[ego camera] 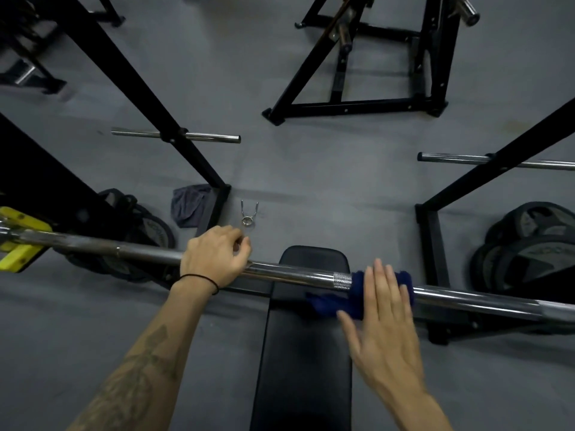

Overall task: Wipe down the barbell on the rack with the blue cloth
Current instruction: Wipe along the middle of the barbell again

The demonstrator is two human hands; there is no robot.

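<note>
Wiping mid-shaft: the right hand [384, 309] lies flat, fingers straight, on the blue cloth [357, 295] draped over the barbell [295, 275], the left hand [214, 258] resting loosely curled on the bar; next, probably closing and sliding.

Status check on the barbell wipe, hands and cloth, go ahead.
Left hand resting on chrome barbell, loosely curled. Right hand flat, straight fingers pressing dark blue cloth wrapped on the bar. Path along bar unobstructed.
</note>
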